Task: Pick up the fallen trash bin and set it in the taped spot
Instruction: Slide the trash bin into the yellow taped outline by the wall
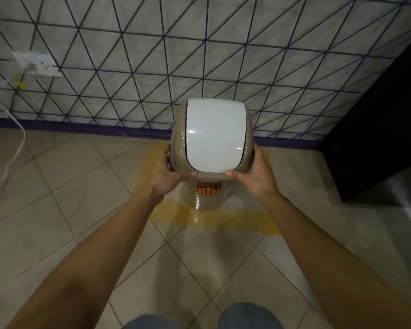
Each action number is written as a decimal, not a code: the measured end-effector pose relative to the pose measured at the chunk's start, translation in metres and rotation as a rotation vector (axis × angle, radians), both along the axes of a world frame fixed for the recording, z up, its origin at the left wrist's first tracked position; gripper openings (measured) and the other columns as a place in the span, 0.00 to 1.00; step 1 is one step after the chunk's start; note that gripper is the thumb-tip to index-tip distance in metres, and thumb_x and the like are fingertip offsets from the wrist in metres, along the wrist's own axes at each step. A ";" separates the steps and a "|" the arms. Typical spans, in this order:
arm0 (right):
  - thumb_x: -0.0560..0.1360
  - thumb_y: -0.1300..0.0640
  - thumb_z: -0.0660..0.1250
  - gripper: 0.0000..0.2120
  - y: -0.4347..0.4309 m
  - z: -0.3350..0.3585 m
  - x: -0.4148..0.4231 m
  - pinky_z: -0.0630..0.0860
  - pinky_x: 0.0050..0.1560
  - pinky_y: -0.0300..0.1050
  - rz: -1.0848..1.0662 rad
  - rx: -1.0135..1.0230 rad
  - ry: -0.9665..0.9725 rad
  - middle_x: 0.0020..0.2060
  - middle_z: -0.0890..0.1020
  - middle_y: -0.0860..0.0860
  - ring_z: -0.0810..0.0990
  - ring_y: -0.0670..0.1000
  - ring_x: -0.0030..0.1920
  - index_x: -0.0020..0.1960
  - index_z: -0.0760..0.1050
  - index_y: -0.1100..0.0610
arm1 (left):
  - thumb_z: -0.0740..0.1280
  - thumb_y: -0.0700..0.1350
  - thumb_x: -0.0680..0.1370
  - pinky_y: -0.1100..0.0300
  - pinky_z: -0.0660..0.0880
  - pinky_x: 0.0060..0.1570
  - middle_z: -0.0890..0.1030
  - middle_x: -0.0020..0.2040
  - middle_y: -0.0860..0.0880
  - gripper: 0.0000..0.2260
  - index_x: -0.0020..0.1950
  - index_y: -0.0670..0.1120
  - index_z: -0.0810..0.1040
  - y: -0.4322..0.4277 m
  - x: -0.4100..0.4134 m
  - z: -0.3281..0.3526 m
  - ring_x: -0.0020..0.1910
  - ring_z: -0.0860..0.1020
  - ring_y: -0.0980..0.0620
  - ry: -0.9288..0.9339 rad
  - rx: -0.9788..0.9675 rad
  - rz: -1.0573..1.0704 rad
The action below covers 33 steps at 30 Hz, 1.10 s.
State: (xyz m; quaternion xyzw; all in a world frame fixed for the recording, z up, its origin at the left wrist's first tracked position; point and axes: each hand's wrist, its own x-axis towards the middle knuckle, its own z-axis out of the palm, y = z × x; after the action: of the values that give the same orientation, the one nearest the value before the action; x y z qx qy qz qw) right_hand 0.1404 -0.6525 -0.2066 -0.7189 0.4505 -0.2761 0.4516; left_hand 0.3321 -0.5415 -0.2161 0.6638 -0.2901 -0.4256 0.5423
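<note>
Gripping bin (209,200) sides, fingers (164,150) curled

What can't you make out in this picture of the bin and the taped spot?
Head view only:
- Base of the dust bin: hidden by its own lid, so floor contact is unclear.
- Yellow tape outline: far side hidden behind the bin.
- Left hand and right hand: fingers wrap out of sight.
- Bin sticker: top word shadowed.
- Wall socket: blurred.

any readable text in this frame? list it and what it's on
"BIN": orange sticker on the front of the trash bin, lower line, clear.
Upper line of the same sticker: partly hidden under the lid rim, looks like "DUST", not certain.
Wall socket plate: no legible markings.
Nothing else carries text.
</note>
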 end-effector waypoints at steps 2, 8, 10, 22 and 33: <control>0.60 0.60 0.79 0.48 -0.004 0.001 0.003 0.68 0.67 0.49 -0.004 0.004 0.013 0.67 0.71 0.51 0.69 0.50 0.68 0.74 0.58 0.53 | 0.77 0.34 0.64 0.59 0.76 0.51 0.73 0.61 0.49 0.45 0.74 0.49 0.56 -0.004 0.003 0.000 0.59 0.73 0.50 -0.002 -0.016 -0.005; 0.61 0.61 0.79 0.45 -0.010 0.010 0.015 0.68 0.61 0.44 -0.020 -0.028 0.077 0.64 0.72 0.46 0.69 0.48 0.66 0.72 0.60 0.51 | 0.77 0.34 0.63 0.67 0.74 0.43 0.72 0.60 0.52 0.45 0.73 0.50 0.57 -0.017 0.013 0.001 0.57 0.72 0.53 0.012 -0.026 -0.020; 0.61 0.61 0.78 0.44 -0.014 0.013 0.020 0.69 0.64 0.47 -0.022 -0.046 0.096 0.64 0.72 0.47 0.69 0.49 0.66 0.72 0.61 0.51 | 0.77 0.35 0.63 0.68 0.73 0.43 0.71 0.58 0.54 0.45 0.73 0.49 0.57 -0.022 0.017 0.001 0.57 0.71 0.53 -0.001 -0.020 -0.021; 0.72 0.55 0.70 0.45 -0.051 0.002 0.035 0.61 0.72 0.57 0.009 -0.109 0.204 0.75 0.59 0.56 0.58 0.56 0.74 0.77 0.44 0.55 | 0.77 0.42 0.65 0.67 0.75 0.48 0.68 0.60 0.59 0.44 0.75 0.51 0.55 -0.061 0.031 -0.012 0.60 0.69 0.55 -0.058 -0.110 -0.032; 0.74 0.58 0.68 0.41 -0.084 0.004 0.045 0.61 0.72 0.56 0.004 -0.062 0.209 0.75 0.58 0.54 0.59 0.55 0.74 0.77 0.45 0.55 | 0.77 0.41 0.66 0.60 0.74 0.54 0.68 0.66 0.53 0.44 0.75 0.49 0.56 -0.098 0.048 -0.009 0.62 0.69 0.53 -0.091 -0.087 -0.036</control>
State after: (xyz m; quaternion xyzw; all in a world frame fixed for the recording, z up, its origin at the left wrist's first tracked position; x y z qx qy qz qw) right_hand 0.1850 -0.7363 -0.2028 -0.7584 0.4851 -0.2125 0.3800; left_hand 0.3803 -0.6400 -0.2251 0.6529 -0.3447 -0.3914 0.5493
